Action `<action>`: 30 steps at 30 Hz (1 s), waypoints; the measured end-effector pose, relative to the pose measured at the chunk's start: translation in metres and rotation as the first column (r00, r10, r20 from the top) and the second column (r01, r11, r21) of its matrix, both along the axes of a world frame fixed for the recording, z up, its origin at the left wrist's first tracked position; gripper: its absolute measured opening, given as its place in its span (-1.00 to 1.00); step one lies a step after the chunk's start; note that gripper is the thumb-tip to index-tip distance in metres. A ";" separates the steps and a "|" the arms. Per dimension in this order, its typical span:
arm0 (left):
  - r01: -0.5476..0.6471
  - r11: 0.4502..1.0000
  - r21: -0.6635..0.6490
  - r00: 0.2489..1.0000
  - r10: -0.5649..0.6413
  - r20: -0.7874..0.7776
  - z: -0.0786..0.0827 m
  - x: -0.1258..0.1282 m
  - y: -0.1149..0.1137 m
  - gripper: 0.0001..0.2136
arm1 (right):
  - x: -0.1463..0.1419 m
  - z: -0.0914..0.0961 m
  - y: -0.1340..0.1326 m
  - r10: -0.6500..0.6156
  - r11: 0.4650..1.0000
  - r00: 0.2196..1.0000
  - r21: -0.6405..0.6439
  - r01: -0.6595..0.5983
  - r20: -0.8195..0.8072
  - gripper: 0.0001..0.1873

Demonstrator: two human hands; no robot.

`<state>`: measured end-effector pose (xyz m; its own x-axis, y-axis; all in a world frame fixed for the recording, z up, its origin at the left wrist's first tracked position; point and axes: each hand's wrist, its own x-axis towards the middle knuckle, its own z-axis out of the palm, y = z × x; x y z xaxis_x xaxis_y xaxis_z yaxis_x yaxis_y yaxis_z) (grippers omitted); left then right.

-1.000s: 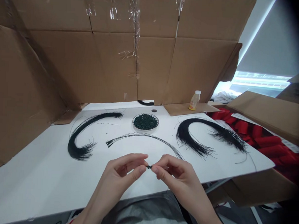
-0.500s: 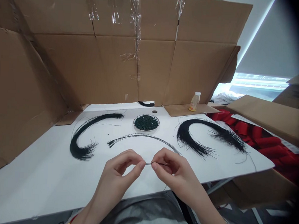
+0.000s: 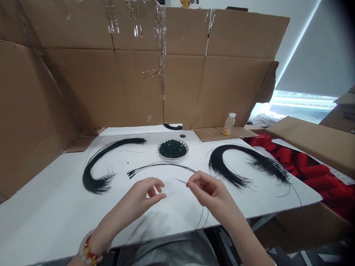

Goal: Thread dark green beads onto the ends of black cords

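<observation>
My right hand (image 3: 207, 189) pinches thin black cords (image 3: 181, 181) between thumb and fingertips; their short ends point left and their tails hang down past the table's front edge. To the left, my left hand (image 3: 147, 192) is raised over the table with fingers apart and nothing between them. Beyond both hands lie a few black cords (image 3: 161, 163) with small dark pieces at their left ends. A plate (image 3: 159, 153) heaped with small dark green pieces (image 3: 173, 148) stands farther back.
Curved bundles of black cord lie at left (image 3: 90, 176) and right (image 3: 220, 162). Cardboard walls (image 3: 126, 87) enclose the back and left of the white table (image 3: 59, 210). A small bottle (image 3: 229, 124) stands back right. Beside the table, an open carton holds red rolls (image 3: 314, 171).
My left hand has let go of the cords and drawn left, its fingers opening. My right hand keeps its pinch and has risen slightly. The view has tilted up a little.
</observation>
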<state>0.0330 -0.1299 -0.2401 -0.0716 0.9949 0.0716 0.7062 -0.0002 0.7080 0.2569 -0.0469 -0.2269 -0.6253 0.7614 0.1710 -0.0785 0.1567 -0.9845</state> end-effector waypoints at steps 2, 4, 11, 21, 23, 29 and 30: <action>-0.030 0.999 -0.014 0.996 0.029 -0.085 -0.021 -0.011 0.006 -0.86 | 0.006 -0.002 0.004 -0.050 0.999 0.999 -0.003 0.050 0.002 -0.54; -0.045 0.999 -0.015 0.990 0.043 -0.132 -0.039 -0.017 0.010 -0.87 | 0.013 -0.004 0.006 -0.081 0.997 0.997 -0.008 0.081 0.010 -0.53; -0.037 0.999 0.011 0.982 0.038 -0.188 -0.059 -0.014 0.016 -0.80 | 0.020 -0.007 0.004 -0.074 0.996 0.997 -0.037 0.076 0.030 -0.50; -0.074 0.997 0.003 0.996 0.075 -0.055 -0.071 -0.013 0.018 -0.78 | 0.019 -0.015 0.003 -0.040 0.998 0.999 -0.047 0.041 0.027 -0.54; -0.092 0.996 0.008 0.996 0.092 0.018 -0.067 -0.010 0.018 -0.79 | 0.018 -0.017 0.004 -0.032 0.998 0.999 -0.046 0.033 0.023 -0.55; -0.083 0.992 -0.100 0.906 0.117 0.406 -0.032 0.003 0.009 -0.78 | 0.008 -0.020 -0.001 0.010 0.999 1.000 -0.044 -0.009 0.003 -0.61; -0.066 0.991 -0.118 0.870 0.115 0.480 -0.024 0.007 0.005 -0.75 | 0.007 -0.018 -0.003 0.020 0.999 1.000 -0.043 -0.020 -0.003 -0.63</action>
<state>0.0399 -0.1248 -0.2643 -0.1634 0.9825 -0.0892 0.2678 0.1312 0.9545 0.2636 -0.0502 -0.2451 -0.6403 0.7552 0.1398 -0.0837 0.1123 -0.9901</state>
